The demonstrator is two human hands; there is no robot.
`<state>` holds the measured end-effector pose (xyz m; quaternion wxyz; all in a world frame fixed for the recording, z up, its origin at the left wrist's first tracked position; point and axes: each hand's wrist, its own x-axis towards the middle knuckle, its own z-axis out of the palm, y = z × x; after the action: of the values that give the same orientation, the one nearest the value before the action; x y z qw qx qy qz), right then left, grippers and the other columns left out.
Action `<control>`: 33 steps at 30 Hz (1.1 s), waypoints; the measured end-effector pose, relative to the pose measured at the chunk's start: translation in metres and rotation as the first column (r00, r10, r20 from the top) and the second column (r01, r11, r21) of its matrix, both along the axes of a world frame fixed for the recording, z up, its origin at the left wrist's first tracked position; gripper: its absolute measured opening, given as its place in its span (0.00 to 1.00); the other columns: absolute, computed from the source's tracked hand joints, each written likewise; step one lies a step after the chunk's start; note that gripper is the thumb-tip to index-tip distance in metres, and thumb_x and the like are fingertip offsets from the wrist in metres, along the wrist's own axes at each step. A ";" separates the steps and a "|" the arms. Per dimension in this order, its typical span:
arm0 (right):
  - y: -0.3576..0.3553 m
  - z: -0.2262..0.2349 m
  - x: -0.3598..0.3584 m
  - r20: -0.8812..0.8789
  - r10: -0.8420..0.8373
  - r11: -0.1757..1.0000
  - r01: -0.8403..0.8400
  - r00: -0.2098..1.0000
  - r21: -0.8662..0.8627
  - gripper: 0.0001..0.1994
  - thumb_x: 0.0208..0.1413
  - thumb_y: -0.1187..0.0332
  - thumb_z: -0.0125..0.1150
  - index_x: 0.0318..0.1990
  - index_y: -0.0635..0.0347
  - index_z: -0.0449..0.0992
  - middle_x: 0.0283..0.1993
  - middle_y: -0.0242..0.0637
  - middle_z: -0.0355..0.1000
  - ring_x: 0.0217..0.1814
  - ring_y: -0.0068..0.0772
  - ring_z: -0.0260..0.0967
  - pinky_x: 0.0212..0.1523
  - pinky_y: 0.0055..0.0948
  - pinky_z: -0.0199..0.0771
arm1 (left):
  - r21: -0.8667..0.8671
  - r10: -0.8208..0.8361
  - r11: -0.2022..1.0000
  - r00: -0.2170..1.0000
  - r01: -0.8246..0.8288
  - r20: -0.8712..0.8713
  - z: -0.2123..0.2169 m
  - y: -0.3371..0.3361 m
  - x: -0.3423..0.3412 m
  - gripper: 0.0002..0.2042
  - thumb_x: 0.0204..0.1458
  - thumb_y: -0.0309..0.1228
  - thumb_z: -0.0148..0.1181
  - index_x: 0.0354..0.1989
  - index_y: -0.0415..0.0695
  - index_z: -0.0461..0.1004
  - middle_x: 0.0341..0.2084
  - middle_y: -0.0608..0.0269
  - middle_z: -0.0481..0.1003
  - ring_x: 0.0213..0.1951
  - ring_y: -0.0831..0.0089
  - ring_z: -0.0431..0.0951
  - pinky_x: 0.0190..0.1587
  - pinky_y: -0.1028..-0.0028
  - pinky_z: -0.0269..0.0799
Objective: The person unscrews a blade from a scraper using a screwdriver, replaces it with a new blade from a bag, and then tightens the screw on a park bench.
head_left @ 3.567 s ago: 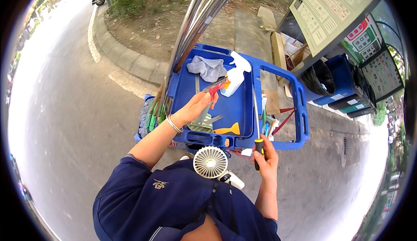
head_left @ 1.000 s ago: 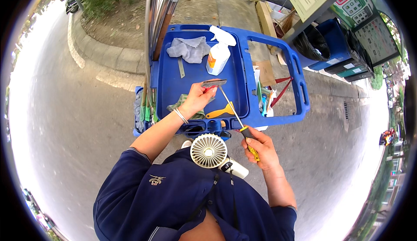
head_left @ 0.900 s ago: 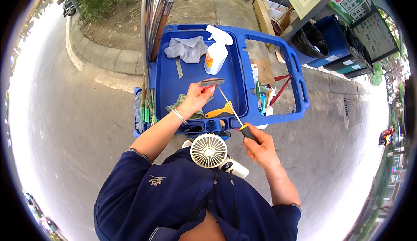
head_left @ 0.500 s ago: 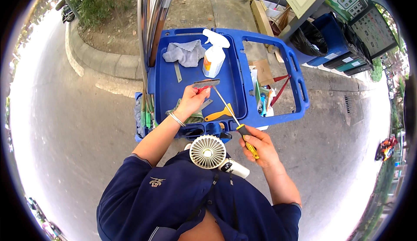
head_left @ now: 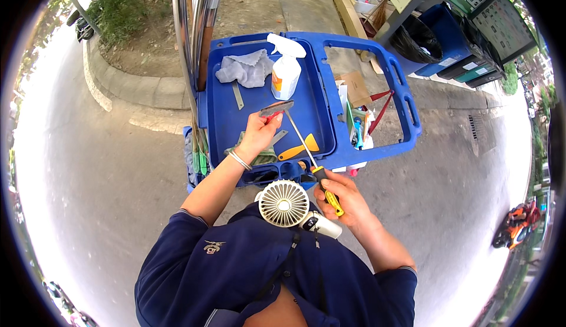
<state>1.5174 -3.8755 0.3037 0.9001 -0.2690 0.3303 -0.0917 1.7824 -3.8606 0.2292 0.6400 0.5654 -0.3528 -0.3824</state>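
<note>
1. Head view: I see the left hand (head_left: pixel 257 135) gripping a red scraper (head_left: pixel 276 109), flat gray head on top, held over the blue cart tray (head_left: pixel 227 121).
2. Right hand (head_left: pixel 343 198) wrapped around the black-and-yellow handle of a screwdriver (head_left: pixel 319 174); shaft slants up-left.
3. Screwdriver tip is at the right end of the scraper head; contact too small for me to tell.
4. In the tray, near side: yellow putty knife (head_left: pixel 298 148); green cloth (head_left: pixel 262 158) by the left wrist.
5. Far side: spray bottle (head_left: pixel 286 76) upright, crumpled gray cloth (head_left: pixel 246 69) on its left, metal strip (head_left: pixel 237 95) just below that.
6. White fan (head_left: pixel 283 204) near the right hand.
</note>
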 end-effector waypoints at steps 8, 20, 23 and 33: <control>-0.017 -0.004 0.003 -0.149 0.076 0.982 -0.100 0.986 -0.163 0.19 0.60 0.68 0.55 0.58 0.56 0.67 0.24 0.33 0.64 0.13 0.21 0.55 0.09 0.21 0.48 | 0.046 0.031 0.998 0.999 -0.031 -0.008 -0.006 0.001 0.004 0.07 0.59 0.32 0.58 0.32 0.42 0.74 0.19 0.75 0.69 0.19 0.89 0.61 0.20 0.83 0.55; -0.036 -0.030 0.009 -0.202 -0.092 0.010 -0.201 0.975 -0.979 0.22 0.58 0.70 0.56 0.61 0.61 0.66 0.27 0.32 0.69 0.24 0.26 0.69 0.26 0.31 0.70 | 0.026 -0.063 0.997 0.987 0.068 -0.151 -0.007 -0.001 0.027 0.13 0.58 0.32 0.59 0.22 0.40 0.72 0.15 0.72 0.68 0.15 0.85 0.61 0.18 0.80 0.53; -0.027 0.006 0.022 -0.506 -0.287 -0.236 -0.572 0.813 -0.786 0.23 0.57 0.69 0.59 0.60 0.61 0.67 0.33 0.40 0.74 0.33 0.31 0.74 0.35 0.33 0.73 | 0.017 -0.096 0.995 0.974 0.102 -0.206 -0.002 0.010 0.045 0.14 0.57 0.33 0.59 0.21 0.39 0.72 0.15 0.69 0.68 0.14 0.83 0.62 0.18 0.80 0.54; -0.019 0.004 -0.001 -0.349 -0.267 -0.072 -0.379 0.898 -0.922 0.26 0.53 0.70 0.60 0.62 0.54 0.65 0.38 0.45 0.69 0.35 0.48 0.73 0.36 0.40 0.72 | -0.006 -0.138 0.990 0.965 0.140 -0.225 0.003 0.011 0.045 0.15 0.57 0.35 0.59 0.20 0.39 0.71 0.15 0.69 0.67 0.15 0.83 0.62 0.20 0.80 0.54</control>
<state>1.5162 -3.8950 0.3075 0.3143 -0.8657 0.3333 -0.2019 1.8273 -3.8493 0.2326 0.6444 0.4957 -0.3151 -0.4896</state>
